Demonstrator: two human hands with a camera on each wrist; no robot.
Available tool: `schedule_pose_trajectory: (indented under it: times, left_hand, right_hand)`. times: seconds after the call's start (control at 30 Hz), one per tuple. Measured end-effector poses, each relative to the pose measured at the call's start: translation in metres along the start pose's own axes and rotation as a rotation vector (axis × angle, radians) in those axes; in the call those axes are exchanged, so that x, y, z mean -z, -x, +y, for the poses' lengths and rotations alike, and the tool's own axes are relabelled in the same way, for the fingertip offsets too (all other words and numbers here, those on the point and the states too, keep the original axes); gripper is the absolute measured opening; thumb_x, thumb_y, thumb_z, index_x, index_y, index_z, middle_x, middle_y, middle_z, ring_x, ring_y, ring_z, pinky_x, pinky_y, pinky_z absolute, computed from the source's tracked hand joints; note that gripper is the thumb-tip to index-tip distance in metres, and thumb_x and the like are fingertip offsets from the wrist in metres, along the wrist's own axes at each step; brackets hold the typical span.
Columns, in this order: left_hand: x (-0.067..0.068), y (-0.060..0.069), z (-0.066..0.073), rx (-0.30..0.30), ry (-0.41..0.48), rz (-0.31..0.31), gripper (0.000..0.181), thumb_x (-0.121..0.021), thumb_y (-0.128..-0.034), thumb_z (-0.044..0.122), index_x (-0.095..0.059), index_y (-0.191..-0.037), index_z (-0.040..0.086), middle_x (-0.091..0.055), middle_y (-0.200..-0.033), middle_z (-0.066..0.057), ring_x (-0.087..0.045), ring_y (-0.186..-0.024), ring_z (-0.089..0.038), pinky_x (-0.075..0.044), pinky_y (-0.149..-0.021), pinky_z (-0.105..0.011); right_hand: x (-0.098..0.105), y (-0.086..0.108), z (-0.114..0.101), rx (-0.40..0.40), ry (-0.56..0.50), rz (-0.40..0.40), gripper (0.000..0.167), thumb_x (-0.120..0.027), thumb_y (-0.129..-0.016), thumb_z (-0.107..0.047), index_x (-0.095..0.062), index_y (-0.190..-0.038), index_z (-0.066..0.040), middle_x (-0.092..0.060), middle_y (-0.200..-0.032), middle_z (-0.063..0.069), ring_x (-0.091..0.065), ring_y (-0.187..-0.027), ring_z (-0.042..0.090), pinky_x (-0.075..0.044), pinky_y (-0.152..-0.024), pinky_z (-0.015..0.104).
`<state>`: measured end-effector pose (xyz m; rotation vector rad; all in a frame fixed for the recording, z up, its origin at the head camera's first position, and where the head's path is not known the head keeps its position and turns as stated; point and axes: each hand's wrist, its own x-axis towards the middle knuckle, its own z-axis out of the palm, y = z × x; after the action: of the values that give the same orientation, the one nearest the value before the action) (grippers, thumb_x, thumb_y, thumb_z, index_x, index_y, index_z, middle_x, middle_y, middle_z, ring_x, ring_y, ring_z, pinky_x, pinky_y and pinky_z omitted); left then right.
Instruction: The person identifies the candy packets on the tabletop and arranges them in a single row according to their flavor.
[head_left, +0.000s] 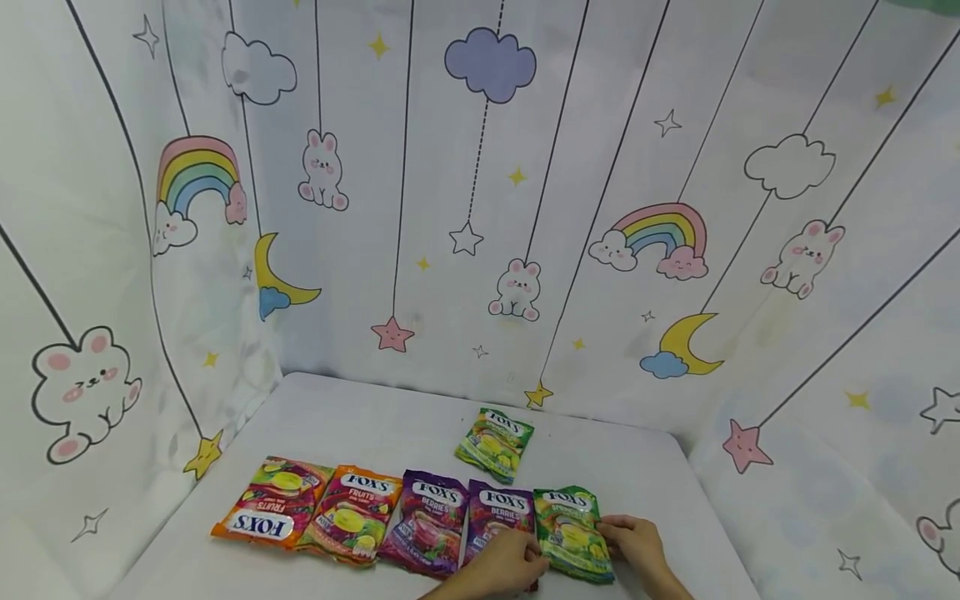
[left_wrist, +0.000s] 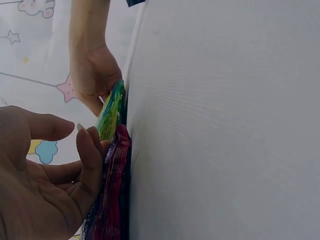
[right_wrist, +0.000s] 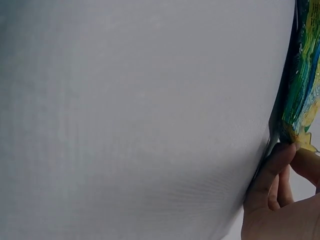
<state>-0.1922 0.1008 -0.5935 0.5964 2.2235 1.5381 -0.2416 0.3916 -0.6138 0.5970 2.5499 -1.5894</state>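
A green candy bag (head_left: 572,533) lies at the right end of a row on the table. My right hand (head_left: 636,546) pinches its right edge; in the right wrist view the fingertips (right_wrist: 286,152) meet at a corner of the bag. Over the neighbouring purple candy bag (head_left: 491,515) is my left hand (head_left: 504,565), covering its lower part. Seen from the left wrist, the left fingers (left_wrist: 90,155) are bent and touch the bags' edge, while the thumb stands apart from them.
Left along the row lie another purple bag (head_left: 427,521), an orange bag (head_left: 354,512) and an orange bag turned upside down (head_left: 277,500). A second green bag (head_left: 495,444) lies behind the row. Printed cloth walls (head_left: 450,167) enclose the white table (head_left: 360,425).
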Motion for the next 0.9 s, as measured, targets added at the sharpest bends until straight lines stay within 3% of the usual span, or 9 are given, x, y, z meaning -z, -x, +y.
schedule_pose_trajectory:
  times: [0.37,0.47,0.63,0.8,0.9]
  left_hand:
    - [0.007,0.002,-0.001,0.025,0.048,-0.030,0.018,-0.070,-0.0971,0.019,-0.074,-0.105,0.003,-0.069,-0.079,0.006,-0.064,-0.063,-0.008,-0.053,-0.056,-0.026]
    - [0.009,0.001,-0.002,0.000,0.039,-0.033,0.025,-0.069,-0.0975,0.020,-0.074,-0.111,-0.001,-0.070,-0.083,0.007,-0.065,-0.070,-0.005,-0.055,-0.063,-0.024]
    - [0.013,-0.002,0.000,-0.087,0.026,0.034,0.031,-0.066,-0.0961,0.018,-0.073,-0.116,-0.005,-0.072,-0.089,0.007,-0.064,-0.074,-0.003,-0.055,-0.072,-0.024]
    - [0.023,-0.005,0.003,-0.112,0.015,0.103,0.026,-0.066,-0.0974,0.018,-0.074,-0.115,0.002,-0.071,-0.090,0.008,-0.063,-0.070,-0.005,-0.053,-0.068,-0.026]
    - [0.030,-0.009,0.003,-0.122,0.033,0.114,0.025,-0.065,-0.0983,0.018,-0.073,-0.117,0.003,-0.071,-0.093,0.007,-0.064,-0.077,-0.004,-0.052,-0.067,-0.026]
  right_hand:
    - [0.001,0.007,-0.016,0.006,0.039,0.017,0.028,-0.074,-0.093,-0.019,-0.075,-0.107,0.005,-0.076,-0.088,0.008,-0.072,-0.077,0.020,-0.060,-0.067,0.036]
    - [0.001,0.004,-0.022,0.020,0.056,0.043,0.029,-0.072,-0.094,-0.021,-0.075,-0.108,0.004,-0.076,-0.092,0.008,-0.071,-0.080,0.018,-0.059,-0.068,0.035]
    - [-0.004,-0.002,-0.037,0.080,0.019,0.075,0.028,-0.072,-0.096,-0.020,-0.074,-0.110,0.004,-0.075,-0.102,0.015,-0.073,-0.087,0.022,-0.061,-0.073,0.037]
    - [-0.013,-0.008,-0.056,0.157,-0.020,0.097,0.027,-0.071,-0.097,-0.020,-0.073,-0.111,0.003,-0.074,-0.108,0.020,-0.073,-0.095,0.029,-0.062,-0.078,0.041]
    - [-0.019,-0.012,-0.066,0.188,-0.040,0.110,0.026,-0.071,-0.097,-0.020,-0.074,-0.111,0.002,-0.074,-0.107,0.018,-0.072,-0.098,0.033,-0.061,-0.080,0.042]
